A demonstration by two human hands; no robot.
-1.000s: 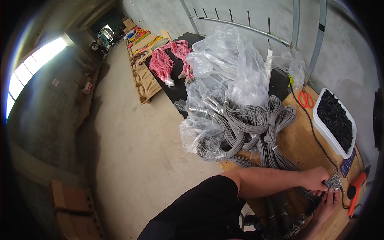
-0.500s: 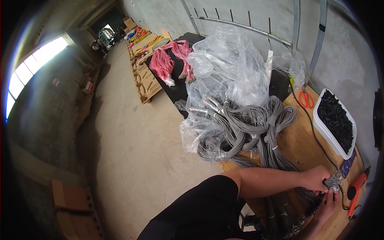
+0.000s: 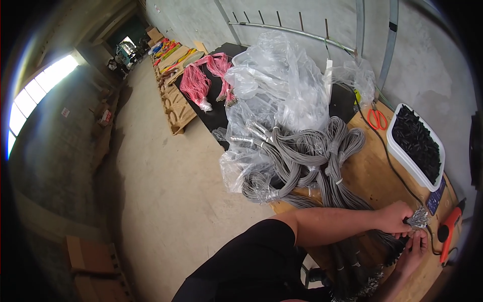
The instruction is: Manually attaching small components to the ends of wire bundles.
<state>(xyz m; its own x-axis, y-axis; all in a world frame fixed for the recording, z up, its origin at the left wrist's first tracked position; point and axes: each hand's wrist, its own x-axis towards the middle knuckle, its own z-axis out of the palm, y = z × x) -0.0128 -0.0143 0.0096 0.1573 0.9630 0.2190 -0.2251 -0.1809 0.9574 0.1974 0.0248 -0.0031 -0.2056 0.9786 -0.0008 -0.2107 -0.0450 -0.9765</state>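
My left hand (image 3: 395, 219) is closed round a bundle of grey cables near its end. The frayed silvery cable ends (image 3: 418, 218) fan out past my fist. Just below them is my right hand (image 3: 415, 246), its fingertips pinched together close under the tips; whatever they grip is too small to make out. From my left forearm, coiled grey cable bundles (image 3: 307, 156) spread back across the table, tied in places and partly wrapped in clear film. Darker bundles (image 3: 347, 261) with silvery ends hang below my arm.
A white tub (image 3: 391, 143) of small black sleeves stands at the right, beside red-handled scissors (image 3: 376, 119). An orange-red tool (image 3: 449, 232) lies at the wooden table's (image 3: 359, 176) right edge. Clear plastic bags (image 3: 287, 80) and pink cable bundles (image 3: 195, 85) cover the black surface behind.
The view has shifted slightly, so the table things sit a little further left. My right fingertips have drawn down slightly from the silvery ends. My left hand keeps its grip.
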